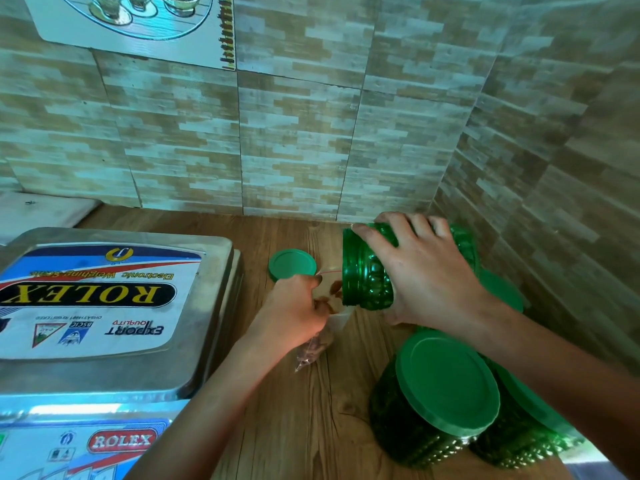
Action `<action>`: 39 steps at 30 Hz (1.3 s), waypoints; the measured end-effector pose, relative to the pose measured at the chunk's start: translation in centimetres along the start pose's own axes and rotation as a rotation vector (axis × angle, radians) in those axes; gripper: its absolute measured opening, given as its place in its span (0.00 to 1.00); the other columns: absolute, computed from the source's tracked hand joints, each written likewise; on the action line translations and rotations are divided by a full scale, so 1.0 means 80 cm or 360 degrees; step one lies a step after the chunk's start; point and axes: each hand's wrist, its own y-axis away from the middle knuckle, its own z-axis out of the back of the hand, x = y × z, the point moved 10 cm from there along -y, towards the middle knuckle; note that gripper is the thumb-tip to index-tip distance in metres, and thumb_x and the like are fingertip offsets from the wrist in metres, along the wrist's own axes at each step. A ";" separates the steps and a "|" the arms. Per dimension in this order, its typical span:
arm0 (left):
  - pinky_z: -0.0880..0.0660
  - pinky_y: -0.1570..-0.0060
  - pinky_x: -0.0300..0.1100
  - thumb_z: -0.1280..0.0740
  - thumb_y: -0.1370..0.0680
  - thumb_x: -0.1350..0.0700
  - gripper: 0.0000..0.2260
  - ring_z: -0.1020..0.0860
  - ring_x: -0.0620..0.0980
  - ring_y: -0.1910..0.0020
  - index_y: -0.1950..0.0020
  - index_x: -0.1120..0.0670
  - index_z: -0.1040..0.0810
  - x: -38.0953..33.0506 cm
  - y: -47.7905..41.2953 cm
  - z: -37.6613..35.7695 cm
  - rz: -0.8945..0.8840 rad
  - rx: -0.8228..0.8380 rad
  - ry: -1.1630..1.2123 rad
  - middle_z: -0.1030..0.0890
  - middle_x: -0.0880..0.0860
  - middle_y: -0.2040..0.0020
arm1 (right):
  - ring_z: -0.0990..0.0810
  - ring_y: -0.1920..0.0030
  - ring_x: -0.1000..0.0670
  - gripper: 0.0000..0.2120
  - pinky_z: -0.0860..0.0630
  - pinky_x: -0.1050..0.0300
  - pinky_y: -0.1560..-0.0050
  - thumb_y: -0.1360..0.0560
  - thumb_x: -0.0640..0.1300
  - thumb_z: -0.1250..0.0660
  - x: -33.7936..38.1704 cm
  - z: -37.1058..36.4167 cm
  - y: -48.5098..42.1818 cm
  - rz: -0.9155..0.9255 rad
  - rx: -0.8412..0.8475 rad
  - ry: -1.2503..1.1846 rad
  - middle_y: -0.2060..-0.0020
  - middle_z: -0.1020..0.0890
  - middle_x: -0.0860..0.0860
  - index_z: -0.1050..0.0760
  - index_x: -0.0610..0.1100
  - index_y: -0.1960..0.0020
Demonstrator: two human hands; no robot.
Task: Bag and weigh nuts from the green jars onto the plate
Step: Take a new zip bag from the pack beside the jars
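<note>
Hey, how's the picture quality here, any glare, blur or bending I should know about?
Head view: the wide-angle lens bows the seams of the tiled wall. Head view: a teal cast washes the left side, and the steel scale pan shows soft glare. Head view: the nuts spilling from the tilted jar into the clear bag are smeared.

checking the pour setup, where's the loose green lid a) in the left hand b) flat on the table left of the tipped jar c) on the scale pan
b: the loose green lid lies flat on the wooden table, beside the mouth of the tipped jar.
</note>
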 end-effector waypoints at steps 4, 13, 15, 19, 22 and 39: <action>0.22 0.68 0.34 0.37 0.22 0.58 0.22 0.19 0.45 0.67 0.28 0.53 0.36 0.001 0.005 0.002 -0.0032 0.0014 0.0002 0.20 0.49 0.58 | 0.38 0.32 0.46 0.59 0.41 0.47 0.31 0.45 0.61 0.22 -0.021 -0.022 0.001 -0.0128 0.0124 -0.0324 0.31 0.39 0.49 0.53 0.51 0.25; 0.28 0.68 0.26 0.33 0.26 0.45 0.25 0.24 0.35 0.65 0.31 0.49 0.32 0.010 0.018 0.006 -0.0109 -0.0034 -0.0015 0.18 0.51 0.46 | 0.31 0.36 0.47 0.59 0.31 0.49 0.38 0.48 0.50 0.17 -0.046 -0.058 0.007 -0.0329 0.0104 -0.1062 0.33 0.36 0.50 0.51 0.60 0.28; 0.28 0.66 0.26 0.31 0.27 0.48 0.20 0.25 0.33 0.66 0.36 0.49 0.27 0.012 0.021 0.007 -0.0147 -0.0048 -0.0007 0.18 0.49 0.48 | 0.29 0.39 0.49 0.53 0.30 0.51 0.39 0.50 0.52 0.17 -0.049 -0.060 0.006 -0.0339 0.0036 -0.1136 0.37 0.32 0.50 0.43 0.58 0.32; 0.27 0.60 0.26 0.30 0.27 0.54 0.10 0.24 0.34 0.60 0.46 0.50 0.20 0.023 0.021 0.015 -0.0145 -0.0155 -0.0032 0.18 0.46 0.48 | 0.25 0.52 0.53 0.39 0.26 0.57 0.57 0.51 0.57 0.18 -0.058 -0.066 0.011 -0.0437 -0.0013 -0.1210 0.51 0.24 0.55 0.37 0.52 0.49; 0.24 0.49 0.34 0.30 0.26 0.57 0.09 0.21 0.38 0.55 0.47 0.51 0.19 0.029 0.022 0.021 -0.0124 -0.0217 -0.0059 0.18 0.47 0.47 | 0.26 0.63 0.61 0.33 0.33 0.65 0.71 0.51 0.60 0.19 -0.056 -0.076 0.017 -0.0492 0.0124 -0.1162 0.63 0.25 0.59 0.36 0.53 0.59; 0.24 0.44 0.41 0.27 0.30 0.59 0.08 0.21 0.39 0.48 0.52 0.51 0.16 0.041 0.102 0.036 -0.0185 -0.0060 -0.0019 0.18 0.47 0.46 | 0.40 0.28 0.56 0.21 0.45 0.54 0.27 0.31 0.48 0.27 0.059 -0.020 0.018 0.0253 0.0174 -0.1115 0.27 0.41 0.59 0.26 0.58 0.40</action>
